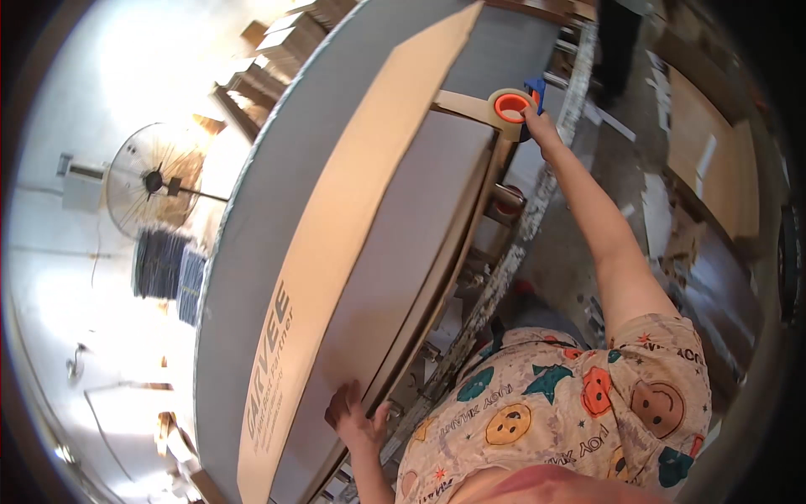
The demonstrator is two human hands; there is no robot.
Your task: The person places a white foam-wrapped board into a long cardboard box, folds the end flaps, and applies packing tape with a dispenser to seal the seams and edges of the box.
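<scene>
A long cardboard carton lies in front of me, with one long tan flap point(340, 202) standing up and dark print near its near end. Beside the flap runs a flat, pale grey surface point(420, 197). My right hand point(540, 128) is stretched to the far end, closed around a blue tape dispenser point(536, 87). Its roll of tape point(497, 102) has an orange core and rests at the carton's far corner. A strip of tape seems to run left from the roll along that end. My left hand point(359, 422), fingers apart, hovers over or touches the grey surface near the carton's near end.
The carton sits on a dark grey conveyor belt point(252, 252) with a worn metal rail point(537, 214) on my side. Past the belt stand a large fan point(153, 181) and stacked cartons point(290, 42). Cardboard sheets point(714, 151) lie at the right, and a person's dark-clothed legs point(617, 50) show beyond.
</scene>
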